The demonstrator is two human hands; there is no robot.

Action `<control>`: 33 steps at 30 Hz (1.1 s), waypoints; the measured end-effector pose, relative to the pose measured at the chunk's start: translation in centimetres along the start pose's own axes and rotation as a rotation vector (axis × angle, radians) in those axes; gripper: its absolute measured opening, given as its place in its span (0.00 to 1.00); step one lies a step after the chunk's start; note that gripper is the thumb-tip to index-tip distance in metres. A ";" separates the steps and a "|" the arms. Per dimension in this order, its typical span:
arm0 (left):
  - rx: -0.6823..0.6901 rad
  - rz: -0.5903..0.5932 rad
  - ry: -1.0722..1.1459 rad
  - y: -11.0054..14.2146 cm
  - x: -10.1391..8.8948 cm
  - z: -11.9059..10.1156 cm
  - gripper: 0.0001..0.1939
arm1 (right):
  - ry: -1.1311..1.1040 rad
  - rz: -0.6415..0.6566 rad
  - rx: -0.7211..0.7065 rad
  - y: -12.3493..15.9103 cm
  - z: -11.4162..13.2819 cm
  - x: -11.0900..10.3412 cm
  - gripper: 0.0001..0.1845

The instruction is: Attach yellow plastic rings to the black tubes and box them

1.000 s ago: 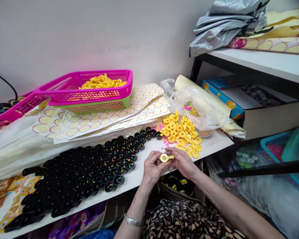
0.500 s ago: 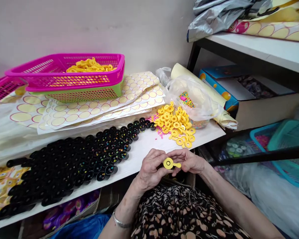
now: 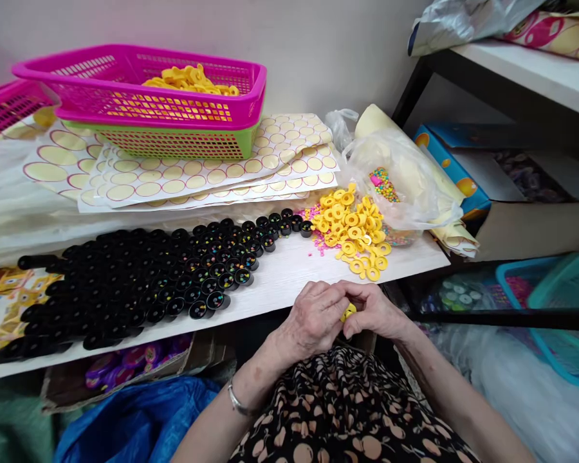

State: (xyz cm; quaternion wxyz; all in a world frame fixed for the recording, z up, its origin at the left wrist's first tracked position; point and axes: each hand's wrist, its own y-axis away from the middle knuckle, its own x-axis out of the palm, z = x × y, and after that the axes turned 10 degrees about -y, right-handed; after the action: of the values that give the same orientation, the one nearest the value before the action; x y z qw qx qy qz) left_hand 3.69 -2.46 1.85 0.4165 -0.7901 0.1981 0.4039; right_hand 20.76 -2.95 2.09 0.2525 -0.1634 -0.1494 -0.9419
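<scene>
My left hand (image 3: pixel 313 321) and my right hand (image 3: pixel 374 312) meet just off the table's front edge, above my lap. Between their fingers is a yellow round plastic piece (image 3: pixel 348 312), mostly covered; both hands are closed around it. A heap of yellow ring-shaped plastic pieces with tabs (image 3: pixel 352 225) lies on the table just beyond my hands. Small pink beads (image 3: pixel 320 244) are scattered at the heap's left side. To the left stand many small black round cups (image 3: pixel 217 299) in packed rows, several with coloured beads inside.
A pink basket (image 3: pixel 159 116) holding more yellow pieces rests in a green one (image 3: pixel 183 141), on sheets of round stickers (image 3: pixel 212 175). Behind the heap lies a clear bag (image 3: pixel 390 167) with coloured beads. A shelf (image 3: pixel 535 71) and an open box (image 3: pixel 525 225) stand at right.
The yellow piece, earlier face up with its tab showing, is now largely hidden as my left fingers close over it. My hands have come closer together. The camera view has shifted.
</scene>
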 end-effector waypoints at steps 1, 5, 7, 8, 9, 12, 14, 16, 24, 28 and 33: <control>0.001 -0.006 -0.001 0.1 0.1 -0.1 0.10 | 0.024 0.000 -0.001 0.1 0.1 0.1 0.28; -0.028 -0.012 0.042 0.3 0.5 -0.1 0.09 | 0.101 -0.072 -0.055 0.3 -0.4 0.9 0.17; -0.061 -0.002 0.106 0.5 0.8 0.1 0.10 | 0.091 -0.129 -0.106 0.3 -1.3 1.1 0.17; -0.078 0.007 0.151 0.7 1.1 0.3 0.10 | 0.060 -0.153 -0.114 0.4 -1.8 1.1 0.18; -0.093 0.020 0.202 0.8 1.3 0.5 0.11 | 0.015 -0.173 -0.104 0.4 -2.4 1.0 0.20; -0.139 0.040 0.364 1.4 2.2 0.8 0.12 | -0.119 -0.181 0.001 0.8 -3.8 0.6 0.28; -0.181 0.024 0.440 1.7 2.7 0.8 0.12 | -0.151 -0.171 0.052 1.1 -4.3 0.3 0.32; -0.197 0.026 0.476 1.8 3.0 0.6 0.11 | -0.151 -0.178 0.066 1.3 -4.4 0.3 0.30; -0.152 0.032 0.487 1.5 2.5 0.5 0.09 | -0.275 -0.194 0.045 1.4 -4.0 1.2 0.29; -0.155 0.070 0.479 1.5 2.2 0.3 0.10 | -0.323 -0.148 0.092 1.9 -4.3 1.2 0.28; -0.131 0.089 0.440 2.8 2.5 -0.4 0.10 | -0.260 -0.181 0.108 2.5 -5.1 1.6 0.21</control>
State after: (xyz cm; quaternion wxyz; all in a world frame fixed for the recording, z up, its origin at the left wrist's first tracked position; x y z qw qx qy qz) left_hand 3.56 -4.27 -1.42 0.2927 -0.8749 0.2922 0.2521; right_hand 19.60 -7.59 -1.38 0.1536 -0.2559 -0.2452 -0.9224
